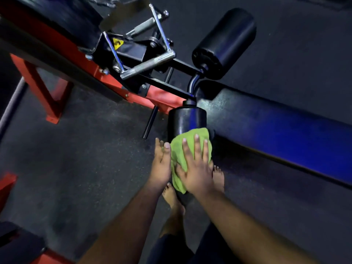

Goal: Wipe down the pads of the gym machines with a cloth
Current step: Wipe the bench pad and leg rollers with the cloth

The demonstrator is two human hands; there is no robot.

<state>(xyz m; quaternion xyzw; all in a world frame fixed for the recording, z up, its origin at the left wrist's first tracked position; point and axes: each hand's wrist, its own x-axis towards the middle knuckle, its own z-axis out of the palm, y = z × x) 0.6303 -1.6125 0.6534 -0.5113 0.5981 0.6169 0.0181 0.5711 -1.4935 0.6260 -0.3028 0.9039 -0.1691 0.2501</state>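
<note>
Cloth (187, 147) feels soft and light, so my flat right hand (196, 168) presses it on the round pad (185, 121) at the middle of the frame while my open left hand (162, 164) steadies the side.

Two roller pads (224, 42); one cloth (187, 147)

A bright lime-green cloth (187, 149) lies over a glossy black roller pad (185, 121). A second roller pad (224, 42) is black too. The long bench pad (276, 130) is black with a blue sheen. The machine frame (47, 92) is red, with silver metal handles (148, 63) and a small yellow warning sticker (117, 43). The floor (85, 159) is dark speckled grey.
</note>
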